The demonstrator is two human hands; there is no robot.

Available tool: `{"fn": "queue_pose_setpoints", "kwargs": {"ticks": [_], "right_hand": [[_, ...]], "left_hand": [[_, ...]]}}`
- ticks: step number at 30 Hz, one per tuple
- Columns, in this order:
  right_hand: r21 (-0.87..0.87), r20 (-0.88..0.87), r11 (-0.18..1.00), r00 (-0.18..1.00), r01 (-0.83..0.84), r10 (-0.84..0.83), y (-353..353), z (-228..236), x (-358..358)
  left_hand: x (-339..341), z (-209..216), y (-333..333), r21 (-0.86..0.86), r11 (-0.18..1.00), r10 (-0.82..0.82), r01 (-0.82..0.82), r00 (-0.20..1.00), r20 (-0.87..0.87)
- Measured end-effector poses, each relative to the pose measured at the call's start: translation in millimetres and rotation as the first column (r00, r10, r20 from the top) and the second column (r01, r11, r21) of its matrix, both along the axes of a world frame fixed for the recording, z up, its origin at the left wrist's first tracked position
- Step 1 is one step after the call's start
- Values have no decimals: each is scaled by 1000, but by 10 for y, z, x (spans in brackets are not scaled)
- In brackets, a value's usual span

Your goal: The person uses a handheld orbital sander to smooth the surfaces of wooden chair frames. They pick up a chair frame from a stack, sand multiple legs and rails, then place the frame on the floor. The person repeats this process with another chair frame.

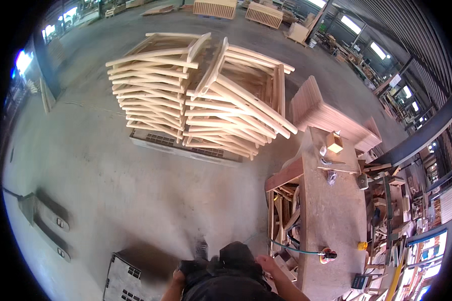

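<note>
My left hand (178, 275) hangs low beside my dark clothing, its fingers mostly hidden. On the other side of my body, my right hand (265, 262) hangs near the workbench (331, 215), and its fingers are too small and unclear to read. Neither hand visibly touches a wooden part. Ahead stand two tall stacks of pale wooden frames, a left stack (153, 83) and a right stack (236, 108), both on a grey pallet (186, 150). A red and black sander-like tool (328, 255) with a blue-green hose (291, 248) lies on the bench.
Reddish boards (326, 113) lean behind the bench. A small wooden box (334, 142) sits at its far end, a yellow object (362, 246) near its right edge. Another grey pallet (120, 281) lies at lower left, a pallet jack (40, 220) farther left. Wood scraps (394, 200) crowd the right.
</note>
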State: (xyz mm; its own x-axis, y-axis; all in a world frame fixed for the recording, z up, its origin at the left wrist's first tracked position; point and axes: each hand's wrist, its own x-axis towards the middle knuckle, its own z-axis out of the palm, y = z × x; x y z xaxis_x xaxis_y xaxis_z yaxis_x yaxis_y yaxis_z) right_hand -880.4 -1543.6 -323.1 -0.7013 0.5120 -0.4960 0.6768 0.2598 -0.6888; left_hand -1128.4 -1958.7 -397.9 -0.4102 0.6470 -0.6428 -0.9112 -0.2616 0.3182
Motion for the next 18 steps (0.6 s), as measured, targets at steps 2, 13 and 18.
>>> {"fn": "queue_pose_setpoints", "kwargs": {"ticks": [2, 13, 18], "right_hand": [[43, -37, 996, 996, -80, 81, 18, -166, -8], [256, -186, 910, 907, -327, 378, 1067, 67, -1416], [364, -529, 930, 811, -50, 251, 1725, 977, -2445]], "left_hand": [[-121, -342, -181, -566, 808, -380, 164, 879, -287], [-1873, 2191, 512, -820, 533, -492, 209, 865, -100], [-2964, 3070, 1981, -625, 774, -437, -101, 628, -644]]}}
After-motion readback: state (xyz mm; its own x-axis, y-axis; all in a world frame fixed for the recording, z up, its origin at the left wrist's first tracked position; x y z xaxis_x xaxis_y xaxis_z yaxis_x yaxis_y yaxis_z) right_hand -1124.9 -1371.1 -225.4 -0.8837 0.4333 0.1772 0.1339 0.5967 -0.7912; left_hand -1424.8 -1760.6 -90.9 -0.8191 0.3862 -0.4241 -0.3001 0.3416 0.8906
